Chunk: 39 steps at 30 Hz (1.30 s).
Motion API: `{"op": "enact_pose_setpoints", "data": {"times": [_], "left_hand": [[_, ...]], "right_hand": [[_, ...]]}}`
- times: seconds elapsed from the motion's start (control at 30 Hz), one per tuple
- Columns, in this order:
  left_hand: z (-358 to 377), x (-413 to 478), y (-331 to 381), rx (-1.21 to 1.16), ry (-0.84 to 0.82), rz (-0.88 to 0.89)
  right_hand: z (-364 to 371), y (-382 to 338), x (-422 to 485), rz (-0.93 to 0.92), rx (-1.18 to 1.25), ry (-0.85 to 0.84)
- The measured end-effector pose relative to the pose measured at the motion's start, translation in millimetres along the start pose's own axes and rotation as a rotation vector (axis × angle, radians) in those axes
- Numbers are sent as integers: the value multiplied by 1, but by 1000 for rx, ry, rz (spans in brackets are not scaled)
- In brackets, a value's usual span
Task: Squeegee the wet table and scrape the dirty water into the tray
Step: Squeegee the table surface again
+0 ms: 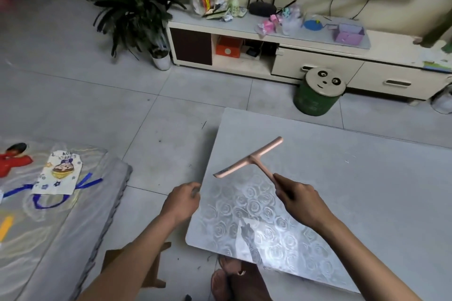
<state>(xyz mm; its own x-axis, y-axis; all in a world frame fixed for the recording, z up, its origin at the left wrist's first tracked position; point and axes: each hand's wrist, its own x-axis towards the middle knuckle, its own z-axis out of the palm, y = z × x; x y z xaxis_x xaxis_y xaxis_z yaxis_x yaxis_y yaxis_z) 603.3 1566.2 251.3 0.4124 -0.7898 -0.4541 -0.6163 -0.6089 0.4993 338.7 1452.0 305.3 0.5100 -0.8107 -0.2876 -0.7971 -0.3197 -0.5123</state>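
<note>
Grey table (354,178) by the TV stand (wetness hard to judge). Right hand (300,200) grips the squeegee (249,159) handle, blade raised off the table. Left hand (182,200) pinches the tray (259,217) edge at the near-left corner. If that hold slips, dirty water could miss the tray and hit the floor (97,105).

The squeegee (249,160) in my right hand (300,199) looks like smooth matt pink plastic. The table (354,190) top is grey and matt; its rose-embossed part (281,234) near me is glossy, almost like metal.
</note>
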Motion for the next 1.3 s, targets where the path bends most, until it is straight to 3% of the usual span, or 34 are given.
{"op": "enact_pose_setpoints", "data": {"times": [0.47,0.63,1.0,1.3], "left_hand": [[-91,73,-29,-171,104,-68],[-100,101,-41,-145,24,-61],[-158,170,-28,35,-119,183],[-167,196,13,66,-146,274]], "right_hand": [[-15,-77,106,10,27,-55],[-8,-103,127,37,45,-36],[12,-166,134,256,165,129],[0,-159,138,295,235,245]]}}
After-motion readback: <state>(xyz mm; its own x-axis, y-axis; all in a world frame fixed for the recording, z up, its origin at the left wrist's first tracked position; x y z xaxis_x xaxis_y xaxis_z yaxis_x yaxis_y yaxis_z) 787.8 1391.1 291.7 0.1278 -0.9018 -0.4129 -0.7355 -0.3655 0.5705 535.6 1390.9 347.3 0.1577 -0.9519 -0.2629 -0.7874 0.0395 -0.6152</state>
